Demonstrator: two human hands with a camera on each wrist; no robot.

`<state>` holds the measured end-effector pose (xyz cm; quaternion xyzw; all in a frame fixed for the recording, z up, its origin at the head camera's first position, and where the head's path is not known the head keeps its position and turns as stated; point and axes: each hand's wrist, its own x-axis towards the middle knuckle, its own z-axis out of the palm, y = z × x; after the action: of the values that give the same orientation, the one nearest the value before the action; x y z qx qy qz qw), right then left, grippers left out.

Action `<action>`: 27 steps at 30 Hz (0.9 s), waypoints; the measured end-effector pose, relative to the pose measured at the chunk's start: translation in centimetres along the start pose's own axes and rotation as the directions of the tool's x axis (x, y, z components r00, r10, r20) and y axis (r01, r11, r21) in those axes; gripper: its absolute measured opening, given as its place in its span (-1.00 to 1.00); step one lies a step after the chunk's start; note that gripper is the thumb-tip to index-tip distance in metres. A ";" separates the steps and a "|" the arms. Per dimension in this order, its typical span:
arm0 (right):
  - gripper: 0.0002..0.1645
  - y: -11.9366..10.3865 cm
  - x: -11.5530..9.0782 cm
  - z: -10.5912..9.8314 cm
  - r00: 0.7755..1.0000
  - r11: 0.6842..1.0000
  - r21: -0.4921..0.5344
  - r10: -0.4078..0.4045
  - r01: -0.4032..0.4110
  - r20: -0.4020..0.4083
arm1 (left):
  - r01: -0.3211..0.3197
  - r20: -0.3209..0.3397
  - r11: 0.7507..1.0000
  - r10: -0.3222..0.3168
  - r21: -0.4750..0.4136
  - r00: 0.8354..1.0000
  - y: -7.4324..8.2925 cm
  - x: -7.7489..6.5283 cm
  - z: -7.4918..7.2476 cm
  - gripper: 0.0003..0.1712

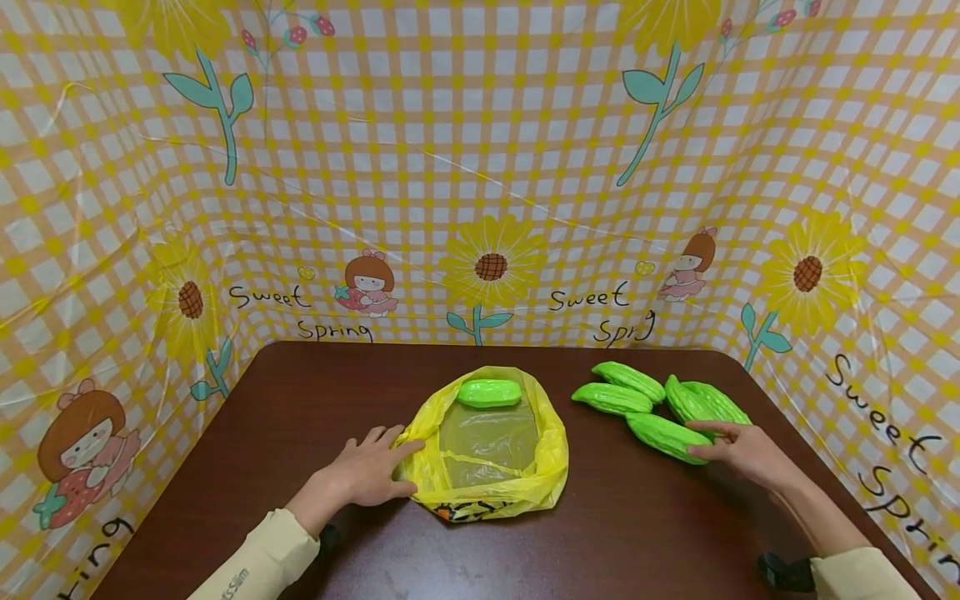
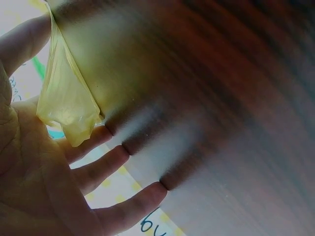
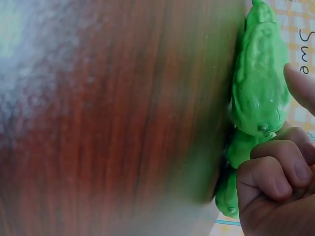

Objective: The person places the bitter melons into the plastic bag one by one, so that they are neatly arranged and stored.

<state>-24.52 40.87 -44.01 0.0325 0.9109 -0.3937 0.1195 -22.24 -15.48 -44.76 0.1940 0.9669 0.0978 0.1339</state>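
Note:
My left hand touches the left rim of a yellow plastic bag, fingers straight and spread; a fold of the bag crosses its palm in the left wrist view. Inside the bag, toward the back, lies a green bitter melon. On the right, my right hand is at the near end of the front bitter melon, thumb and index finger loosely spread over it. That thumb tip is right at the melon's upper edge in the right wrist view, where the other fingers are curled. The melon lies on the table.
Several more bitter melons lie behind the front one, among them one at the back and one to the right. The dark brown table meets a checked, flower-printed sheet at the back and both sides.

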 end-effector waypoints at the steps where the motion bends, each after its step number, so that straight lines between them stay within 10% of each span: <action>1: -0.08 0.1 0.0 0.0 1.000 1.000 -0.021 -0.006 0.006 -0.002 | -0.002 -0.001 1.000 0.002 -0.001 1.000 0.0 0.0 0.0 -0.23; 27: -0.16 0.2 0.1 -0.4 0.997 0.992 -0.113 -0.056 0.061 0.046 | 0.013 0.014 1.000 -0.013 -0.010 1.000 0.1 0.1 -0.1 -0.22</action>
<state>-24.64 41.29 -43.86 -0.0095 0.9296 -0.3449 0.1292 -22.34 -15.36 -44.71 0.1879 0.9666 0.1004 0.1424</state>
